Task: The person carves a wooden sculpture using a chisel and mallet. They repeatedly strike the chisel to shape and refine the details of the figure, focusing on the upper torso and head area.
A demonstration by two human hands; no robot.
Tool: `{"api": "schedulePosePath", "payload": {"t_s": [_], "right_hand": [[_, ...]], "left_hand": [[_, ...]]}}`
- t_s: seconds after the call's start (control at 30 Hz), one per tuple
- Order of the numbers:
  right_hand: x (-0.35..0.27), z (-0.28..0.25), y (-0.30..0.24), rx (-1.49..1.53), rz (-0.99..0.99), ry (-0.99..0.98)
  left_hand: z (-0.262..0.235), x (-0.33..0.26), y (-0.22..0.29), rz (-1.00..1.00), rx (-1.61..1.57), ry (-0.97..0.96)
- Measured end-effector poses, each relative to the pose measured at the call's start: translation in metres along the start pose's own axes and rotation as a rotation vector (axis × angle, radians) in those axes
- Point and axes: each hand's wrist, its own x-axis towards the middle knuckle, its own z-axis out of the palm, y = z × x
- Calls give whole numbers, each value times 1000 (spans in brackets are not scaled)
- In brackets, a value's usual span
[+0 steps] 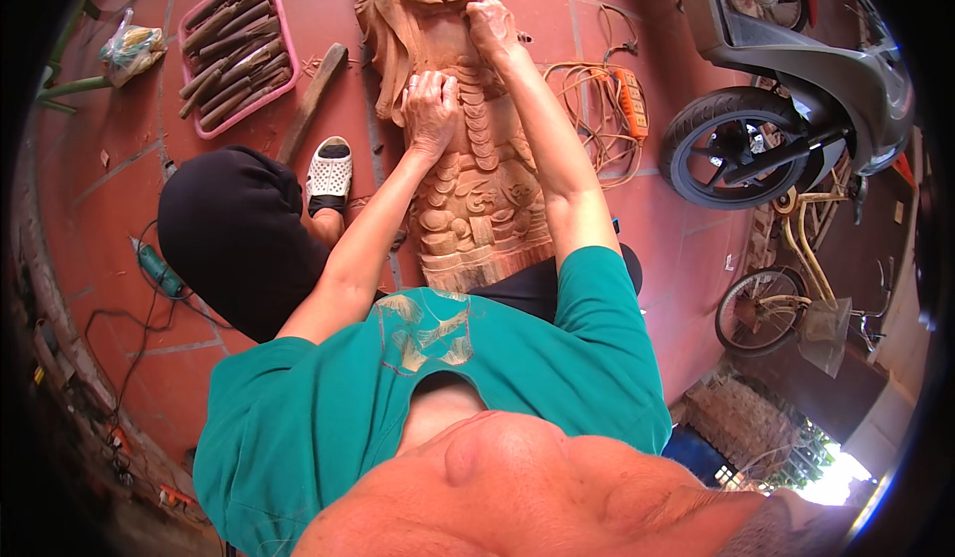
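Observation:
A large carved piece of reddish-brown wood (468, 174) lies lengthwise in front of me, its near end close to my lap. Rows of rounded scales and draped folds cover its surface. My left hand (432, 111) rests on its middle, fingers curled and closed against the carving. Farther up, near the far end, my right hand (491, 30) is closed with bent fingers pressed to the wood's right side. Whatever either hand may hold is hidden beneath the fingers.
Left of the carving lie a curved wooden stick (316, 99) and a pink basket (294, 72) of dark brown rods. An orange power strip (631, 102) with coiled cord lies right, near a motorbike (796, 80) and a bicycle (761, 308). A green corded tool (159, 271) is left.

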Motion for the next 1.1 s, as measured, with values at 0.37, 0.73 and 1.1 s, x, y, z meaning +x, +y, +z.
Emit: {"api": "schedulePosePath", "payload": {"t_s": [0.37,0.73,1.1], "right_hand": [[-29,-27,-23,-78,11,-261],[-22,-36,-16,146,129,-11],[-27,2,-23,150,44,-78]], "left_hand": [[-2,1,0,-21,-7,-15],[0,2,-3,-1,-4,48],[4,-2,-10,6,22,10]]}}
